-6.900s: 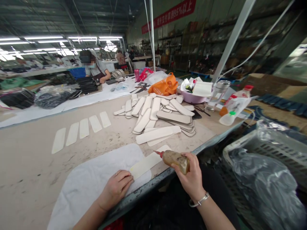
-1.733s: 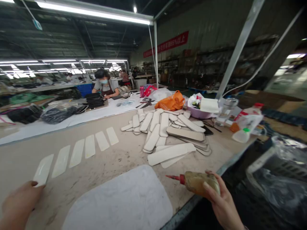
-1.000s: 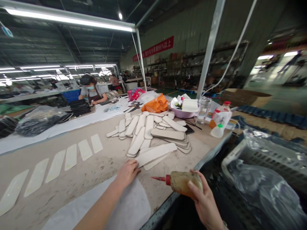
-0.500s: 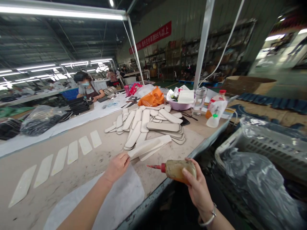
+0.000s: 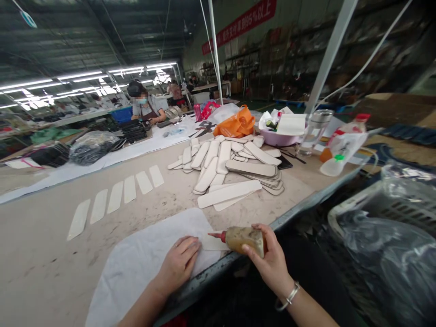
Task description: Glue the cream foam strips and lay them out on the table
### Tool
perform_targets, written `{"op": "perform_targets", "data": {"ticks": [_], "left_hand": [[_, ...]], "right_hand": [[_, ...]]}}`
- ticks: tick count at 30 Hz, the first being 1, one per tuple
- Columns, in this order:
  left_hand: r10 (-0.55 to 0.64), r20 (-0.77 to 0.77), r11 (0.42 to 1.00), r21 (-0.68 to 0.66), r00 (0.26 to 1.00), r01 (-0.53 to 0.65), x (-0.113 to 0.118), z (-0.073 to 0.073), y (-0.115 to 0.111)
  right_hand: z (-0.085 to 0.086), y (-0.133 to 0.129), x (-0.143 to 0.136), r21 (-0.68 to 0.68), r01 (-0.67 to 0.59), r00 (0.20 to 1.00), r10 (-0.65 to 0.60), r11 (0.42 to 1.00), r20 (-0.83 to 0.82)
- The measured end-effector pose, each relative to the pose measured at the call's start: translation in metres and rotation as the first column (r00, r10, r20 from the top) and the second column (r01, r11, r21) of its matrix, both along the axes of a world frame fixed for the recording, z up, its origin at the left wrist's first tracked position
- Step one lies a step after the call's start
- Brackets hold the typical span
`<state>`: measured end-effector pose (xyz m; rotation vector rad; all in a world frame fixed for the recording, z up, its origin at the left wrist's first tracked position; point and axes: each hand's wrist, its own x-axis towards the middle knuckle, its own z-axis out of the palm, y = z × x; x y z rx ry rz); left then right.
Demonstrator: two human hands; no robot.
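Note:
My right hand (image 5: 269, 259) is wrapped round a squeeze bottle (image 5: 243, 240) of amber liquid, likely glue. Its red nozzle points left, over a pale strip (image 5: 214, 244) near the table edge. On that strip's left end rest the closed fingers of my left hand (image 5: 180, 263), partly hiding it. Beneath them lies a white sheet (image 5: 136, 254). Beyond, a few loose pale strips (image 5: 230, 193) overlap in front of a heap of rounded, dark-edged pieces (image 5: 207, 159). Several pale strips (image 5: 129, 188) stand apart in a slanting row at the left.
Behind the heap are an orange bag (image 5: 235, 122), a purple basin (image 5: 279, 138), a glass jar (image 5: 315, 131) and a bottle with a red cap (image 5: 347, 136). A plastic crate (image 5: 354, 200) with clear film stands at the right. Across the table sits a co-worker (image 5: 146, 106).
My left hand has moved from the loose strips back toward the near edge, with a strip now on the white sheet. The bottle stays in my right hand. The view has shifted leftward.

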<state>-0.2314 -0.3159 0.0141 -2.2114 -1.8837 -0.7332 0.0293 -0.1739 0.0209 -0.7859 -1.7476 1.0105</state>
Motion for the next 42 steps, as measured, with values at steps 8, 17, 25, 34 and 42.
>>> {"op": "perform_targets", "data": {"ticks": [8,17,25,34,42], "left_hand": [[-0.220,0.040,0.960,-0.167,0.975,0.224,0.004,0.011,0.026],[-0.046,0.161,0.998,-0.033,0.986,0.052,0.012,-0.004,0.007],[-0.073,0.164,0.997,-0.027,0.984,0.079,0.012,-0.004,0.008],[-0.064,0.142,0.997,-0.035,0.988,0.070,0.011,-0.008,0.007],[-0.047,0.141,0.999,-0.002,0.989,0.048,0.011,-0.010,0.006]], "right_hand": [[0.003,0.004,-0.004,-0.028,0.082,0.996,-0.083,0.996,-0.020],[0.005,-0.001,-0.008,0.132,0.009,0.998,-0.018,0.991,0.065],[0.008,-0.007,-0.020,0.226,-0.100,0.987,0.068,0.969,0.146],[0.008,-0.012,-0.026,0.211,-0.117,0.978,0.076,0.970,0.193],[0.011,0.015,0.006,0.317,0.167,0.947,-0.241,0.934,0.213]]}}
